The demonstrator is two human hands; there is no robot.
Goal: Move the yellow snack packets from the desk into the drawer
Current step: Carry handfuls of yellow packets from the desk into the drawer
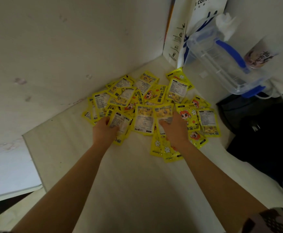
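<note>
A loose heap of flat, rectangular yellow plastic snack packets (151, 105) lies on the pale cream desk top (137, 190), pushed toward the back corner where two off-white walls meet. The packets overlap and point every way: some have their long axis running away from the person, others lie crosswise or on a slant, so the pile has no common direction. Some show a printed front with a red-haired cartoon figure, white flowers and black lettering; others lie back-up, showing a white panel of small print.

The person's left hand (104, 130) is at the near left edge of the heap, fingers curled round one packet lying back-up (120, 122), thumb tucked under its edge. The right hand (175, 130) rests on the near right part of the pile, its fingers bent and pinching the near edge of another back-up packet (164, 113); several packets lie beneath the palm and wrist.

At the right, near the heap, stands a clear plastic lidded container with blue clips (221, 63), with a white paper bag printed "coffee" (194, 22) upright behind it in the corner. A black bag (263, 128) sits on the desk's right side.
</note>
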